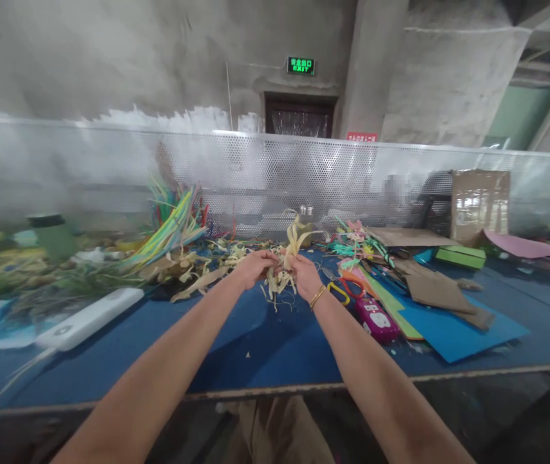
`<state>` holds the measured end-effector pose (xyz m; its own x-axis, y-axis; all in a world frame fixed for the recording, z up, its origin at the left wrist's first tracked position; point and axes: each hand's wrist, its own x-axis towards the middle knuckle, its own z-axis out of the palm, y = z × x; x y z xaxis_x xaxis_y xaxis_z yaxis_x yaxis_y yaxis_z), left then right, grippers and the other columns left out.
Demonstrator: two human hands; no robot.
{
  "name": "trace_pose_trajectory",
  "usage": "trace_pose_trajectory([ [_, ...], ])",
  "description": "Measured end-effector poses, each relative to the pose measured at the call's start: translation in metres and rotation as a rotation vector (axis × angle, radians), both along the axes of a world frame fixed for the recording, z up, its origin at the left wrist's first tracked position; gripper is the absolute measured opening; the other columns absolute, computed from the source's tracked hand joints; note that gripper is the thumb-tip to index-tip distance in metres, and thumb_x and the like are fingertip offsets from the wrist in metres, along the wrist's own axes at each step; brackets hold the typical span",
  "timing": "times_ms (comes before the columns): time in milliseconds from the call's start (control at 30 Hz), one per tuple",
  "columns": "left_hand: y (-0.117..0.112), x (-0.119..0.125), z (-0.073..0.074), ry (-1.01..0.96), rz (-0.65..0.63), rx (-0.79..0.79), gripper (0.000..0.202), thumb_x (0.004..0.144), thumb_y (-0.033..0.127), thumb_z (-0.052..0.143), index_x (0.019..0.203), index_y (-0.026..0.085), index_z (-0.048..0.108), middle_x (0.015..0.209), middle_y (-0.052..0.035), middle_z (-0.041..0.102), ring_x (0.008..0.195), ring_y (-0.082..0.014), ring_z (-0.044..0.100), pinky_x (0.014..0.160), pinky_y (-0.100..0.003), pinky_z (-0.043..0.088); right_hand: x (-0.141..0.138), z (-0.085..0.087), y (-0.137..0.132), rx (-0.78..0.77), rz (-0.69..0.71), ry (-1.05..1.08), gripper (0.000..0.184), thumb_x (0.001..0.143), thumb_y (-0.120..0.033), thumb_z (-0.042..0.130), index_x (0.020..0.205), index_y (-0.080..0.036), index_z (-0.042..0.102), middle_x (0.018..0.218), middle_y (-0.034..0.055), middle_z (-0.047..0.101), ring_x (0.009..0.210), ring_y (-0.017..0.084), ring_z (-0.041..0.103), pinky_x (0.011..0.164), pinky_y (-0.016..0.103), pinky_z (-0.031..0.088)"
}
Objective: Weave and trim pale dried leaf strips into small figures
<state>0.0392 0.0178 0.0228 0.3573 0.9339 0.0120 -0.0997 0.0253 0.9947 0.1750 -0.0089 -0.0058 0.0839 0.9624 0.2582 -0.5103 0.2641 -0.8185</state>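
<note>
Above the middle of the blue table, my right hand is closed round the base of a pale yellow corn husk bundle. Its broad strips fan upward, and thin shreds dangle below. My left hand meets it from the other side, fingers pinched at the bundle's lower part; the exact grip is too small to make out. Just right of my right wrist lie scissors with yellow handles and another pair with orange-red handles. Loose husk pieces are scattered left of my left hand.
A white power strip lies left, near a green lidded cup and colourful stems. Rightward are a purple box-like item, blue sheet and cardboard. A perforated metal screen stands behind the table.
</note>
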Motion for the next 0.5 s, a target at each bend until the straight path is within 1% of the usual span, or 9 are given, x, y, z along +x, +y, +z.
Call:
trace_pose_trajectory([
  [67,-0.002,-0.004,-0.001,0.056,-0.030,-0.012,0.018,0.058,0.012,0.067,0.071,0.016,0.055,0.064,-0.0018,0.065,0.059,-0.0135,0.062,0.062,-0.027,0.052,0.007,0.001,0.003,-0.066,-0.053,0.082,0.021,0.066,-0.028,0.068,0.084,-0.016,0.069,0.066,0.0008,0.064,0.058,0.010,0.055,0.057,0.023,0.046],
  [133,-0.002,-0.012,-0.001,0.114,-0.056,-0.010,0.019,0.056,0.010,0.066,0.070,0.016,0.054,0.066,-0.0012,0.065,0.062,-0.0134,0.063,0.066,-0.029,0.052,0.015,0.002,0.006,-0.118,-0.080,0.156,0.016,0.070,-0.024,0.065,0.083,-0.017,0.069,0.066,0.0001,0.064,0.056,0.008,0.053,0.057,0.021,0.047],
  [200,0.000,-0.022,-0.001,0.160,-0.073,-0.006,0.020,0.056,0.010,0.065,0.070,0.017,0.054,0.065,0.0000,0.064,0.062,-0.0127,0.062,0.069,-0.030,0.052,0.022,0.003,0.008,-0.141,-0.071,0.209,0.012,0.073,-0.023,0.062,0.082,-0.017,0.068,0.068,-0.0002,0.064,0.056,0.008,0.053,0.057,0.021,0.047],
  [267,0.003,-0.031,-0.001,0.180,-0.077,-0.011,0.019,0.057,0.013,0.066,0.072,0.017,0.055,0.065,0.0001,0.063,0.061,-0.0121,0.062,0.070,-0.030,0.052,0.026,0.004,0.009,-0.147,-0.042,0.232,0.011,0.075,-0.023,0.060,0.082,-0.017,0.067,0.068,-0.0001,0.063,0.057,0.008,0.054,0.057,0.021,0.048],
  [367,0.008,-0.041,0.000,0.187,-0.058,0.023,0.022,0.057,0.017,0.068,0.075,0.017,0.055,0.067,0.0000,0.063,0.060,-0.0116,0.061,0.069,-0.030,0.052,0.028,0.005,0.010,-0.147,-0.015,0.250,0.012,0.077,-0.022,0.058,0.084,-0.018,0.067,0.071,0.0003,0.064,0.060,0.009,0.056,0.059,0.022,0.050],
  [500,0.012,-0.047,0.001,0.198,0.022,0.144,0.030,0.056,0.022,0.073,0.077,0.017,0.053,0.064,0.0026,0.060,0.062,-0.0123,0.062,0.064,-0.026,0.050,0.028,0.004,0.011,-0.130,-0.031,0.270,0.014,0.080,-0.023,0.055,0.087,-0.019,0.066,0.075,0.0004,0.065,0.063,0.009,0.057,0.063,0.023,0.051],
])
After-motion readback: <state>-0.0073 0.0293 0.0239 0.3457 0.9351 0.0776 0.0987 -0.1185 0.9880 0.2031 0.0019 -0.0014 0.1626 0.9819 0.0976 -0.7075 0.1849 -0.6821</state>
